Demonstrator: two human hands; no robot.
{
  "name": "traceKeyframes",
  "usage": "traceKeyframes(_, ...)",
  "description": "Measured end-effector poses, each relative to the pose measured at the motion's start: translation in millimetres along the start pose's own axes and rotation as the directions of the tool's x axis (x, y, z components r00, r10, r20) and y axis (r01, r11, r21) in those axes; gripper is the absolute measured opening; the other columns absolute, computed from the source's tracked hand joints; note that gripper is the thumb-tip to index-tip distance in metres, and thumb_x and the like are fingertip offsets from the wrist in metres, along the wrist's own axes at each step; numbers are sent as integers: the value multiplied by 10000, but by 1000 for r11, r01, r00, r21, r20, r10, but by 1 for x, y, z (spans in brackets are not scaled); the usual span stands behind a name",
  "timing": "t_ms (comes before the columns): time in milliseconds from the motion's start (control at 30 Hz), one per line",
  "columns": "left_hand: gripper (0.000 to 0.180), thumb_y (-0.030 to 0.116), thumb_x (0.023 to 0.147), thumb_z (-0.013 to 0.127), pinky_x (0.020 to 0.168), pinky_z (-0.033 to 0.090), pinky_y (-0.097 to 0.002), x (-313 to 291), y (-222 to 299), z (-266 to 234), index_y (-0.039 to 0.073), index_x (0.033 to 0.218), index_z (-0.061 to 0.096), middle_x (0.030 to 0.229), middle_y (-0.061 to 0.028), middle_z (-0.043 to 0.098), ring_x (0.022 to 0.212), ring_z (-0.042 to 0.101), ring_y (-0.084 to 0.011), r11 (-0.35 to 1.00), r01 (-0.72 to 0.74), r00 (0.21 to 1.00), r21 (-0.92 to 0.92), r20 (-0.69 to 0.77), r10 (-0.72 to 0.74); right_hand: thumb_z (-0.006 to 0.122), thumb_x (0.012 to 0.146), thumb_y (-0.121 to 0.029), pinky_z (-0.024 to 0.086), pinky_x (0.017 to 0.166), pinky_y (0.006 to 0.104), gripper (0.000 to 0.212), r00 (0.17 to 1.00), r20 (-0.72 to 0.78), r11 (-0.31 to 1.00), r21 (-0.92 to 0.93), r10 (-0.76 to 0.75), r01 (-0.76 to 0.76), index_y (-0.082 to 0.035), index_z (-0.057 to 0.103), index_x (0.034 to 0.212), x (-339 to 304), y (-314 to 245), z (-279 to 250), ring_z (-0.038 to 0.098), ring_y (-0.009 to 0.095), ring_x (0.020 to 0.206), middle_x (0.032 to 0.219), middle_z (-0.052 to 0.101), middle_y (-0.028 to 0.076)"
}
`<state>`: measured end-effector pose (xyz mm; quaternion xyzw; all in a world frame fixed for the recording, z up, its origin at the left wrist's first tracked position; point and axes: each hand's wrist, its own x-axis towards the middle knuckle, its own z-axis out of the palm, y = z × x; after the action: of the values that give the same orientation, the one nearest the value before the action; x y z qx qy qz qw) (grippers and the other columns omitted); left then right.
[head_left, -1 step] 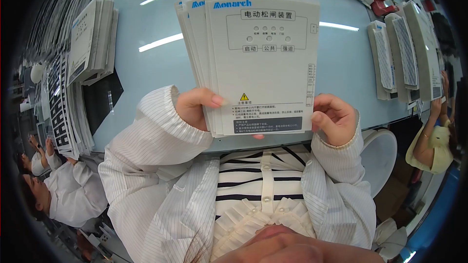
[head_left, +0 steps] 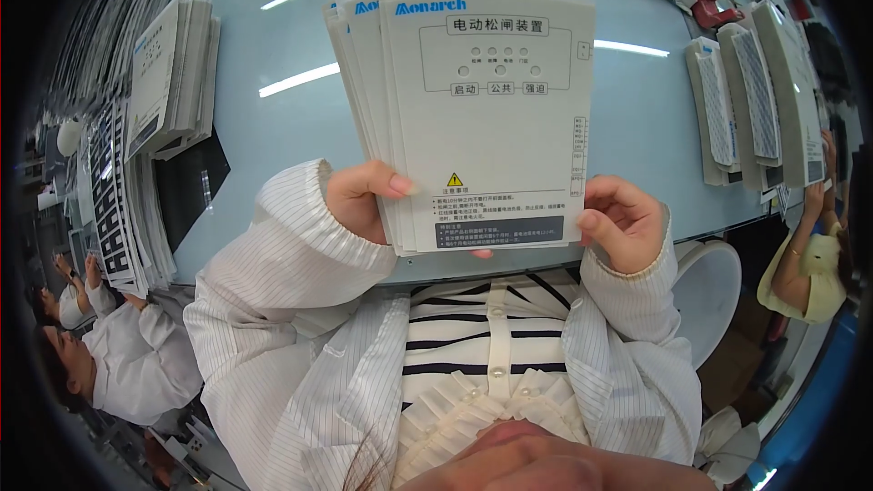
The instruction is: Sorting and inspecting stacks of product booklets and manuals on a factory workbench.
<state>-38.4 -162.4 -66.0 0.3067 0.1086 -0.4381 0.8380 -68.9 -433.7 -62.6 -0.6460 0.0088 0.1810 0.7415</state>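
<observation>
The left hand (head_left: 368, 203) grasped a stack of white printed panel sheets (head_left: 496, 150) by its near left corner, thumb on top and a fingertip showing below the near edge. That grip presumably kept the pile together, while the fan toward the left left several edges apart, likely so that single sheets could be told from one another. The right hand (head_left: 626, 223) pinched the stack's near right edge between thumb and fingers; whether it had only the front sheet or more could not be told. The stack was tilted up over the near middle of the bench (head_left: 282, 141), its printed face toward the person, probably for easy viewing.

A pile of similar printed panels (head_left: 164, 82) stood at the left, and three box-like stacks (head_left: 750, 100) at the right, perhaps set aside to free the middle. At the near right, below the bench, was a white round tub (head_left: 714, 295); its contents could not be made out.
</observation>
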Motion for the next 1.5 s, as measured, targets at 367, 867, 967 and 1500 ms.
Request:
traceKeyframes(367,701,112,673,508,943,374,-552,-4,2,-12,-30,1316,265,1272,-259,398,1136,444,-432,999,3,1000,-53,4,-2,608,825,-87,450,520,189,185,995,-96,1000,-31,-1,-2,36,582,960,-2,4,6,570,83,616,815,642,76)
traceKeyframes(867,665,147,720,580,839,465,-565,-4,4,-1,-49,1289,299,1213,-284,454,1057,527,-411,999,38,998,1,-45,-38,627,831,-172,458,569,202,293,998,-24,998,19,-59,60,63,572,997,-6,5,5,590,106,693,861,640,97)
traceKeyframes(967,666,153,729,582,784,468,-620,-3,5,0,-39,1296,291,1203,-291,461,1039,533,-429,995,64,998,-80,28,-62,631,830,-180,464,599,207,298,995,1,994,58,-96,96,64,572,989,-7,5,6,594,113,721,870,637,96)
traceKeyframes(1500,675,177,683,686,733,511,-566,-4,2,-8,4,1265,390,1153,-264,527,981,578,-407,998,9,995,55,-98,-4,617,830,-118,405,489,185,177,993,-95,998,-13,-66,65,42,588,901,-6,0,9,533,78,586,767,612,60)
